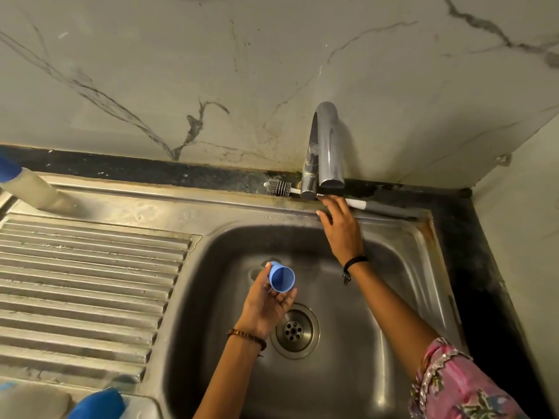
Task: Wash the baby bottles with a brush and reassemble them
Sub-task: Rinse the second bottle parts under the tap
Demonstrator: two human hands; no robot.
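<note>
Over a stainless-steel sink (402, 267), a person's left hand (266, 303) holds a small blue bottle cap (281, 278), its fingers curled round the cap, whose open end faces the camera above the basin near the drain (294, 330). The right hand (340, 223) reaches to the sink's back rim, fingers nearly straight and close together, their tips touching the white handle of a bottle brush (279, 187). That brush lies along the rim behind the chrome faucet (326, 149), bristle head to the left of the faucet base, grey handle end to the right. A baby bottle (28, 184) with a blue top lies at the far left of the ridged drainboard (90, 285); another blue-topped piece (96, 403) sits blurred at the bottom edge. A black cord circles the right wrist, a beaded bracelet the left, and a pink patterned sleeve (453, 385) covers the right upper arm.
</note>
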